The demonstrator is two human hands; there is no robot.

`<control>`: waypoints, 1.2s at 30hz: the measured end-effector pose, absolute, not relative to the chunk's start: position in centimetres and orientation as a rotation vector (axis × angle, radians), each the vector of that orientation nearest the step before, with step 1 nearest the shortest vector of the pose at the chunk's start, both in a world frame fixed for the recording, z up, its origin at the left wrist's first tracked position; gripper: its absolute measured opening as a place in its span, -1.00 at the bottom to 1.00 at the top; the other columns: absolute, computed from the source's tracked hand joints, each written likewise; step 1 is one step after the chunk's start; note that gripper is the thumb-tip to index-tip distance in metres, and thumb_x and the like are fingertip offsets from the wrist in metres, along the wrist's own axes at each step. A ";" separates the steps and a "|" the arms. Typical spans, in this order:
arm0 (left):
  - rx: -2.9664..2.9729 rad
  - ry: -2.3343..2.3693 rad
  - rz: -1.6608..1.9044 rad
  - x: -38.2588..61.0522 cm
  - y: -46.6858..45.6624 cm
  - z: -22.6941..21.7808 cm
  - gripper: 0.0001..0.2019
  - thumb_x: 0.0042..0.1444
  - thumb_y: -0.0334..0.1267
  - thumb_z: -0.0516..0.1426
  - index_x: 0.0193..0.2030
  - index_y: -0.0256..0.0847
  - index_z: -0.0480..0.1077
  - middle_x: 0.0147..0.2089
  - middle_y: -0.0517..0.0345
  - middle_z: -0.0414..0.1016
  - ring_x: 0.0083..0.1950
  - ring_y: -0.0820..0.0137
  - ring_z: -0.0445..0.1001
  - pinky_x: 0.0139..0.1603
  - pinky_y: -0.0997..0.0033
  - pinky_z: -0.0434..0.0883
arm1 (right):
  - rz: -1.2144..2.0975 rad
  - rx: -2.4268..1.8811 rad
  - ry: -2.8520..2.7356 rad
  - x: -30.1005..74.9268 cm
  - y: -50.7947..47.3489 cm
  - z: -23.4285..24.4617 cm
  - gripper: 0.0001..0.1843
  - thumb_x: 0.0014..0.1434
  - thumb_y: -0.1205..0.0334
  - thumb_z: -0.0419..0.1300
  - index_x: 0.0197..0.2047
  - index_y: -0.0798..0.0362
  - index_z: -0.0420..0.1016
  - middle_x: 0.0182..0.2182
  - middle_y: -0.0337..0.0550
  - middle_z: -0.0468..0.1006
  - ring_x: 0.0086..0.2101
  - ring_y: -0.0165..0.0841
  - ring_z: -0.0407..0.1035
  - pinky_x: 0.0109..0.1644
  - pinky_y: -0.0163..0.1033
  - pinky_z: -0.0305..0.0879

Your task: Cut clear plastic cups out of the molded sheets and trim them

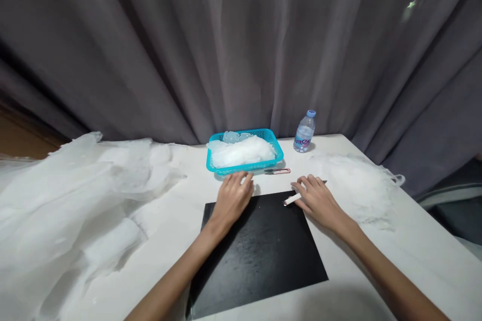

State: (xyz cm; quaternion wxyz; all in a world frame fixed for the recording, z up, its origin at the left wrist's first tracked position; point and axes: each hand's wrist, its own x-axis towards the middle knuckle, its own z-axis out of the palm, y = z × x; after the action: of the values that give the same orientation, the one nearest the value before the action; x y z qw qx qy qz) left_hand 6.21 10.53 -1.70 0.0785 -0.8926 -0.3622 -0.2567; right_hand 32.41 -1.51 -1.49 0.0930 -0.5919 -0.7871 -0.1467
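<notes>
My left hand point(234, 196) is over the far edge of a black board point(259, 251), its fingers loosely bent and apart, with nothing visible in them. My right hand point(318, 199) is closed around a slim white pen-like tool point(294, 199) at the board's far right corner. One end of the tool is dark and points toward the board; a dark tip sticks out behind the fingers. Just beyond the hands lie small thread snips point(278, 171) with a pinkish handle. They lie by a turquoise plastic basket point(279, 153) holding fluffy white stuffing point(244, 153).
Sheer white fabric point(75, 210) is heaped over the table's left side. To the right lies a pile of white netting-like material point(365, 190). A labelled water bottle point(304, 133) stands at the back of the white table point(169, 241), before a grey curtain point(241, 50).
</notes>
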 end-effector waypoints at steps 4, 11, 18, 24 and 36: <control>-2.610 -1.195 -0.863 3.9 11.9 -0.8 -0.67 0.41 -0.29 0.09 0.25 -0.21 0.43 0.21 -0.25 0.42 0.23 -0.05 0.40 0.23 -0.05 0.41 | -0.432 -1.781 -2.359 30.7 1.8 -1.6 -0.71 0.40 0.20 0.19 0.13 0.11 0.46 0.02 0.09 0.50 -0.01 -0.05 0.29 0.08 -0.06 0.16; -2.549 -1.383 -1.119 3.3 13.5 -2.9 -0.74 0.43 -0.20 0.12 0.17 -0.13 0.49 0.20 -0.16 0.36 0.25 0.02 0.35 0.27 -0.04 0.32 | -0.458 -1.959 -2.297 29.6 6.0 -3.4 -0.70 0.34 0.43 0.11 0.10 0.27 0.49 -0.09 0.21 0.55 -0.09 -0.03 0.33 0.04 -0.03 0.17; -2.624 -1.396 -1.158 3.0 14.0 -3.2 -0.80 0.43 -0.22 0.12 0.10 -0.09 0.50 0.02 0.01 0.54 0.13 0.13 0.43 0.24 0.06 0.29 | -0.331 -1.972 -2.253 26.4 6.8 -4.1 -0.64 0.39 0.35 0.08 0.20 0.28 0.44 0.10 0.29 0.49 0.06 -0.04 0.34 0.17 -0.03 0.16; -2.568 -1.407 -1.153 3.2 13.4 -2.6 -0.77 0.42 -0.20 0.11 0.13 -0.12 0.48 0.16 -0.07 0.45 0.23 0.12 0.40 0.28 0.07 0.31 | -0.156 -1.960 -2.180 24.8 7.3 -4.4 -0.55 0.43 0.28 0.02 0.27 0.35 0.38 0.07 0.31 0.52 0.07 -0.03 0.37 0.16 -0.01 0.20; -2.060 -1.698 -0.553 -17.8 12.5 10.9 -0.57 0.23 -0.10 0.13 0.14 -0.32 0.46 0.19 -0.36 0.45 0.23 -0.24 0.27 0.18 -0.18 0.26 | -0.099 -1.666 -2.057 28.1 -1.8 -4.5 -0.75 0.49 0.25 0.00 -0.12 0.05 0.50 -0.22 -0.07 0.54 -0.19 -0.19 0.44 -0.06 -0.11 0.23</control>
State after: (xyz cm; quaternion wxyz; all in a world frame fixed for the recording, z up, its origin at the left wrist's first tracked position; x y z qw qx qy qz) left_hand -17.77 12.52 10.90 0.2062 -0.7393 -0.6095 -0.1985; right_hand 28.13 -1.79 -4.50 0.2438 -0.6099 -0.7532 -0.0363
